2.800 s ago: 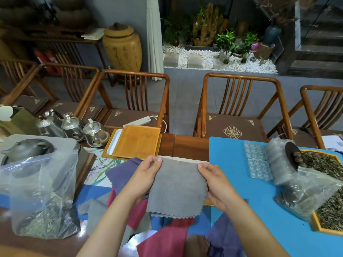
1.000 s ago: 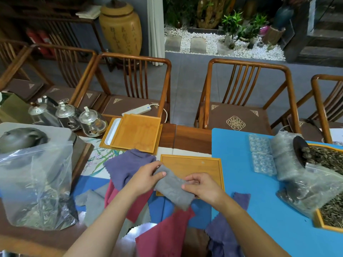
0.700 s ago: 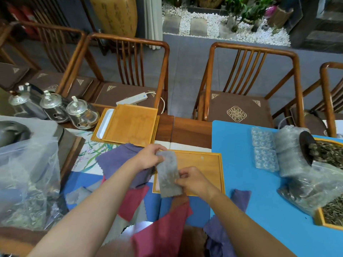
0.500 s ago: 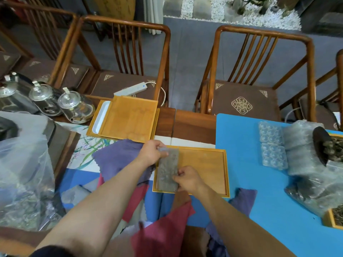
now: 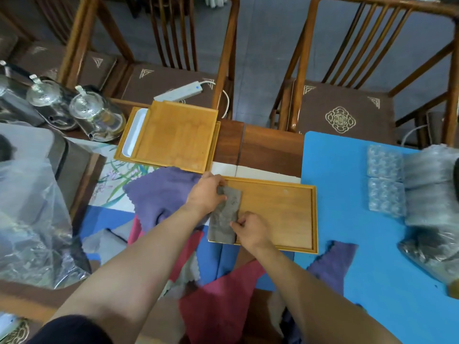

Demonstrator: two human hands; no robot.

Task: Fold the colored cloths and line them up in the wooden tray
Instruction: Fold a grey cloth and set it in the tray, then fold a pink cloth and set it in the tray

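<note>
Folded grey cloth (image 5: 224,214) lying as a narrow strip along the left end of the wooden tray (image 5: 285,214), long side running front to back, near edge reaching the tray's front rim. Left hand (image 5: 207,196) at the strip's far end, thumb and fingers curled and pinching the top corner. Right hand (image 5: 249,229) at the strip's near right edge, fingertips pinching the cloth against the tray floor. Rest of the tray floor bare wood.

Left of the tray, touching its edge — an unfolded purple cloth (image 5: 159,194), spread flat with a scalloped hem, partly under the left forearm. Below it a heap of loose cloths: red cloth (image 5: 221,301) nearest the body, a grey one (image 5: 106,242) and a blue one (image 5: 223,259) among them. Second purple cloth (image 5: 332,264) on the blue mat (image 5: 347,170), just beyond the tray's front right corner.

Behind the tray a second bamboo tray with a lid (image 5: 171,137) slid partly aside — white liner showing at its left. Glass teapots (image 5: 96,115) further left, a clear plastic bag (image 5: 32,219) at the left edge, clear blister packs (image 5: 385,184) on the mat to the right. Two wooden chairs (image 5: 347,103) across the table, a white power strip (image 5: 178,91) on one seat.
</note>
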